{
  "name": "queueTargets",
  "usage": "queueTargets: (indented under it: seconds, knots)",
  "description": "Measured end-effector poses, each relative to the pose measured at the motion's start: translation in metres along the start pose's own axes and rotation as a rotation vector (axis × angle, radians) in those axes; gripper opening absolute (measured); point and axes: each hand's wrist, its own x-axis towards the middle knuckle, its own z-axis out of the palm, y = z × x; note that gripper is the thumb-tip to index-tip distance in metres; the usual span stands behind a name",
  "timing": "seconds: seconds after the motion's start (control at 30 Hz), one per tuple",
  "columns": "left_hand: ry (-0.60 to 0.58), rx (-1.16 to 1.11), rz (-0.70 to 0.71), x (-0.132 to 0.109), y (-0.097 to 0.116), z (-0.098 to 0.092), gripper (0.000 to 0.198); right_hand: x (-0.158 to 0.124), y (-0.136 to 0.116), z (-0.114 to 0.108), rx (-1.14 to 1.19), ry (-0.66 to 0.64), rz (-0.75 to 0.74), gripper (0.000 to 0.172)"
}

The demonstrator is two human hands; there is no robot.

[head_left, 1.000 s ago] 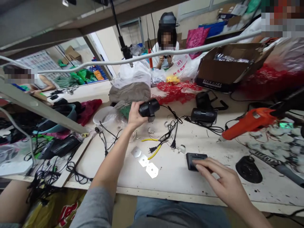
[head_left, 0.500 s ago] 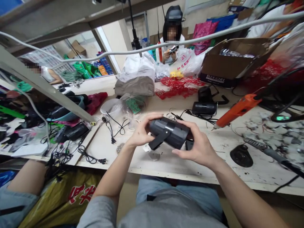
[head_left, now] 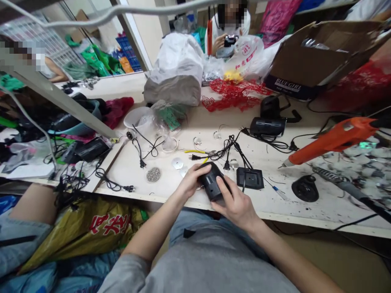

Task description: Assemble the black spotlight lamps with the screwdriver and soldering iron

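Both my hands grip a black cylindrical device housing (head_left: 211, 183) at the near edge of the workbench (head_left: 275, 162). My left hand (head_left: 191, 182) wraps its far left side. My right hand (head_left: 236, 203) closes over its near right side. A black square plate (head_left: 249, 178) lies flat on the bench just right of the housing, with black cables (head_left: 232, 148) running behind it. Round metal discs (head_left: 177, 163) lie to the left, beside yellow-handled pliers (head_left: 195, 152).
An orange hot glue gun (head_left: 332, 138) points left at the right. A second black housing (head_left: 267, 126) lies further back, a black round base (head_left: 304, 188) to the right. A cardboard box (head_left: 308, 61), white bags (head_left: 180, 73) and red netting (head_left: 235, 97) stand behind. Other people sit opposite and left.
The housing has come down from mid-air to the bench's near edge and turned end-on. Both hands stayed on it; my right hand earlier left the black plate.
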Motion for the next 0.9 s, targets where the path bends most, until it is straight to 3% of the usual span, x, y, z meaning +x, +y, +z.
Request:
queueTargets:
  seconds: [0.07, 0.17, 0.27, 0.33, 0.4, 0.57, 0.67, 0.73, 0.8, 0.87, 0.9]
  knots:
    - [0.017, 0.179, 0.06, 0.012, 0.0, 0.004, 0.046, -0.012, -0.006, 0.004, -0.037, -0.041, 0.031, 0.068]
    - [-0.046, 0.469, 0.2, 0.021, 0.003, 0.014, 0.036, -0.022, -0.012, 0.009, -0.103, -0.061, 0.116, 0.065]
    - [-0.088, 0.709, 0.298, 0.025, 0.007, 0.023, 0.043, -0.025, -0.018, 0.014, -0.1, -0.087, 0.208, 0.062]
    - [-0.109, 0.787, 0.384, 0.029, 0.008, 0.027, 0.057, -0.025, -0.023, 0.016, -0.044, -0.116, 0.237, 0.059]
    - [-0.162, 0.826, 0.473, 0.033, 0.008, 0.027, 0.058, -0.023, -0.029, 0.017, 0.013, -0.13, 0.234, 0.055]
    - [-0.206, 0.928, 0.512, 0.037, 0.008, 0.021, 0.027, -0.008, -0.028, 0.001, 0.246, -0.141, 0.192, 0.04]
    - [-0.326, 0.953, 0.448, 0.04, 0.009, 0.018, 0.033, 0.009, 0.002, -0.024, 0.373, 0.013, 0.202, 0.021]
    - [-0.433, 0.951, 0.417, 0.044, 0.012, 0.018, 0.034, 0.02, 0.04, -0.041, 0.199, 0.282, 0.335, 0.027]
    - [-0.48, 0.988, 0.459, 0.045, 0.015, 0.018, 0.028, 0.028, 0.087, -0.053, 0.085, 0.711, 0.502, 0.04]
    - [-0.383, 1.066, 0.585, 0.037, 0.016, 0.019, 0.024, 0.033, 0.136, -0.057, 0.01, 0.812, 0.653, 0.062]
    - [-0.272, 1.102, 0.67, 0.03, 0.015, 0.021, 0.025, 0.035, 0.158, -0.056, 0.092, 0.705, 0.704, 0.068]
